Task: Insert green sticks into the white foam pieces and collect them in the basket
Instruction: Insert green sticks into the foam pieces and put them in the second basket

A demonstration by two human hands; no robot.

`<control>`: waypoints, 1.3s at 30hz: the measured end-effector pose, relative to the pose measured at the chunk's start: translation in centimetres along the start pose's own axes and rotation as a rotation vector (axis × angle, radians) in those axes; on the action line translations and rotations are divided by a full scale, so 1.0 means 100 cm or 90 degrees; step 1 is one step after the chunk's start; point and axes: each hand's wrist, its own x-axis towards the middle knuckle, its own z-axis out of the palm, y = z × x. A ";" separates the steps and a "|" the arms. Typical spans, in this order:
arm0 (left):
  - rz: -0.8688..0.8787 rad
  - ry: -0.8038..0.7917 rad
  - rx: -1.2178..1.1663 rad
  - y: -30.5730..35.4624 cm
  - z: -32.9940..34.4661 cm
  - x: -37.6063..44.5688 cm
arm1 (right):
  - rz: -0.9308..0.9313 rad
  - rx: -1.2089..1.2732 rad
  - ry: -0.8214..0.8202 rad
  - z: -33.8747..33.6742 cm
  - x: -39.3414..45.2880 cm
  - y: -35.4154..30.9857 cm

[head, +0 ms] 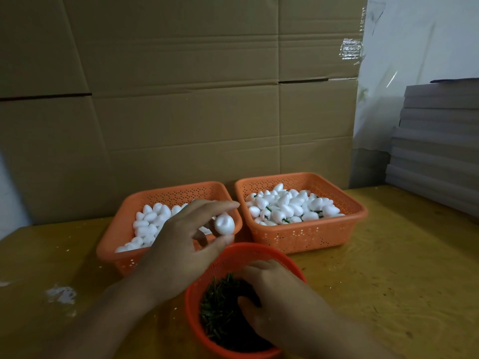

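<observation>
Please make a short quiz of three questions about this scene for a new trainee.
1. True or false: the left hand holds a white egg-shaped foam piece.
2. Where does the right hand reach? A) the round orange plastic bowl of green sticks B) the right square orange plastic basket
3. Which square basket holds foam pieces that already have sticks?

Key: 1 true; 2 A; 3 the right one, not the left square orange plastic basket.
</observation>
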 end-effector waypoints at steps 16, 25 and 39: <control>-0.421 -0.101 -0.670 0.014 -0.004 0.010 | -0.036 -0.055 -0.049 -0.006 0.005 0.000; -0.388 -0.139 -0.670 0.009 -0.004 0.007 | 0.003 -0.083 -0.128 -0.004 0.013 0.005; -0.428 -0.126 -0.794 0.003 -0.004 0.012 | 0.044 -0.031 0.024 -0.006 0.015 0.004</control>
